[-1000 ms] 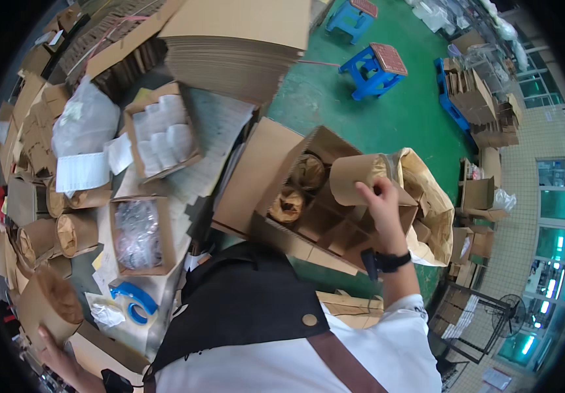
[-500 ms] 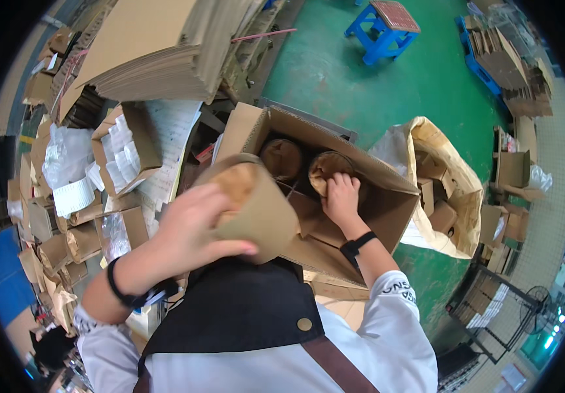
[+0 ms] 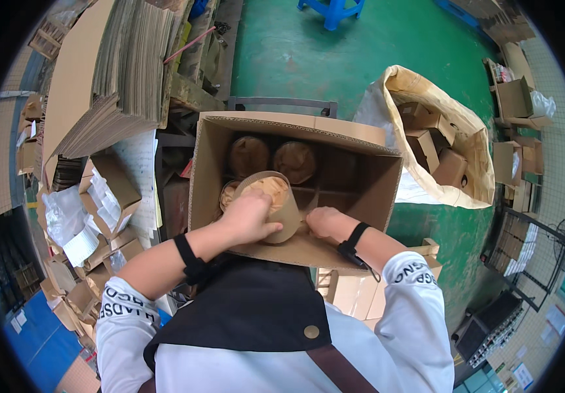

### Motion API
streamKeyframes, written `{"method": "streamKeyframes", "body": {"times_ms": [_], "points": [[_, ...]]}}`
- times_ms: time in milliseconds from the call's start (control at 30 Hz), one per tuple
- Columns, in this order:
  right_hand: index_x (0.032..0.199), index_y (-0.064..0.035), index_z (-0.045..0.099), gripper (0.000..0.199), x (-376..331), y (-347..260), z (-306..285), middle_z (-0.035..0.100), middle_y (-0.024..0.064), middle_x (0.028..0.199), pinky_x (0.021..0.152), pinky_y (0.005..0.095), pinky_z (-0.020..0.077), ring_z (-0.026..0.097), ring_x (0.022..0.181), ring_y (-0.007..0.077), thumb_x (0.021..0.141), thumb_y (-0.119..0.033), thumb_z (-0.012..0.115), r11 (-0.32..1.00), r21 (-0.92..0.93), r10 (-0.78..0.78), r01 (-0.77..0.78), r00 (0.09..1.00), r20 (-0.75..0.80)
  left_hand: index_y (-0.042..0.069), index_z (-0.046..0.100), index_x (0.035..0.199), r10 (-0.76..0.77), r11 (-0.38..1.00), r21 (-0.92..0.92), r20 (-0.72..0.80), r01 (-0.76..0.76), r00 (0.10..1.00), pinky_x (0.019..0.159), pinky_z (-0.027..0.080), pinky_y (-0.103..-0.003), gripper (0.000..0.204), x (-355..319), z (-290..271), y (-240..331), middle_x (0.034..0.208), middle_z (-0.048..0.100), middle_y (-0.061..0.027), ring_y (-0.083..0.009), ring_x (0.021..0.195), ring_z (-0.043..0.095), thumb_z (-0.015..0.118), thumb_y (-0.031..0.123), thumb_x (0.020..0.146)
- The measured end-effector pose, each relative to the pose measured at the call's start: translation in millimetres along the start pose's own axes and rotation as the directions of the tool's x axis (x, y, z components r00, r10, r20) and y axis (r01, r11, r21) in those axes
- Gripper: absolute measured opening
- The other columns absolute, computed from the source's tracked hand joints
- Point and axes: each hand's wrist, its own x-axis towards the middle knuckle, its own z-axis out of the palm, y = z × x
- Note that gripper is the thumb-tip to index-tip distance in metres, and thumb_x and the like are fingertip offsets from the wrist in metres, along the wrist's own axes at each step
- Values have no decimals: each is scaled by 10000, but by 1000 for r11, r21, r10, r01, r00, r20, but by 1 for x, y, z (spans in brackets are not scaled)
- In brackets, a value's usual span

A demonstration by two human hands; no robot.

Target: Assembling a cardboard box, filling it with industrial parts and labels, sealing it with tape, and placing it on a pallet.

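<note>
An open cardboard box (image 3: 194, 177) stands in front of me, with cardboard dividers (image 3: 314, 196) inside. Two round cardboard tubes (image 3: 248, 156), topped with crumpled brown paper, stand in its far row at the left and middle. Another paper-topped tube (image 3: 229, 193) shows partly in the near left part. My left hand (image 3: 246, 219) is closed on a brown cardboard tube (image 3: 287, 219), tilted over the near middle of the box, its paper-stuffed end up. Beside that tube, my right hand (image 3: 325, 223) reaches inside with curled fingers by the dividers; the fingertips are hidden.
Right of the box stands an open paper sack (image 3: 482, 164) holding several small cartons. A tall stack of flat cardboard (image 3: 118, 72) rises at the far left. Nearer left is a small box (image 3: 122, 190) with white items. A blue stool (image 3: 331, 12) stands on the green floor.
My left hand has brought its tube rightward, over the near part of the box. The right hand has left the far-row tube and moved nearer me. The view has shifted too.
</note>
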Motion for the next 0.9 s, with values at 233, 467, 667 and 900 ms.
{"method": "streamKeyframes", "body": {"times_ms": [233,467,667,900], "points": [[1011,-112,707,269,-5,30,5,681,127,1013,843,401,505,641,959,318,805,-269,633,999,48,-21,18,998,61,-22,622,935,132,977,154,122,-150,984,834,488,-413,352,40,75,12,1028,583,-189,-338,983,584,707,274,763],[939,-62,698,243,-7,23,-8,671,192,912,780,418,511,642,886,338,763,-215,630,987,130,-66,99,968,-242,27,665,1057,69,927,266,572,-265,817,826,503,-402,277,37,86,-2,1103,629,-144,-290,1035,613,576,165,834],[1105,12,592,288,-63,-128,-97,679,152,899,739,304,498,655,804,207,904,-195,601,581,670,-466,463,863,-194,62,623,1028,175,930,-277,-243,-241,954,827,478,-425,327,-105,-43,-38,995,625,-137,-319,950,610,613,344,863],[1168,70,540,312,-48,-384,-119,651,211,1036,849,396,508,647,917,260,938,-141,534,369,837,-803,403,592,69,24,584,1109,-735,639,-747,-663,181,-141,745,508,-325,337,-404,19,-178,1026,599,-113,-191,869,623,694,161,821]]}}
